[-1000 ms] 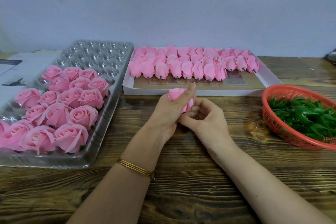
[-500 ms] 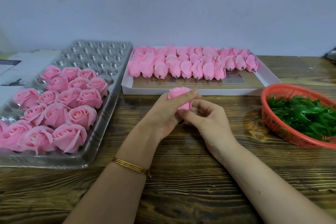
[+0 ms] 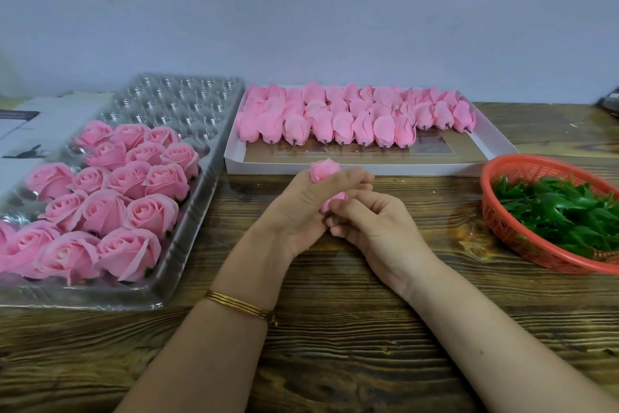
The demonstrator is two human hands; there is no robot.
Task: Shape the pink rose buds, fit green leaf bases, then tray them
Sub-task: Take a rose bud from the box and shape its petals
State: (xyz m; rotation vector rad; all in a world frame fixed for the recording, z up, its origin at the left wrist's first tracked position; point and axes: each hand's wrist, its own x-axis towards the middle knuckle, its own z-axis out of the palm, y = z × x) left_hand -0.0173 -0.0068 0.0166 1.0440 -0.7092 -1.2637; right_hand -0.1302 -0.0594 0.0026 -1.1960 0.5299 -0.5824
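Note:
My left hand grips a pink rose bud above the wooden table, its thumb laid across the petals. My right hand pinches the bud's lower end from the right, fingers curled; the base is hidden between the hands. Several closed pink buds lie in rows in a white cardboard box behind the hands. Finished open roses fill the near part of a clear plastic tray at the left. Green leaf bases lie in a red basket at the right.
The tray's far cells hold no roses. A white printed sheet lies at the far left behind the tray. A dark object shows at the right edge. Bare wooden table lies in front of the hands. A grey wall stands behind.
My left thumb has swung from pointing up to lying across the bud, and the bud has turned slightly in my fingers. Both hands stay at the same spot.

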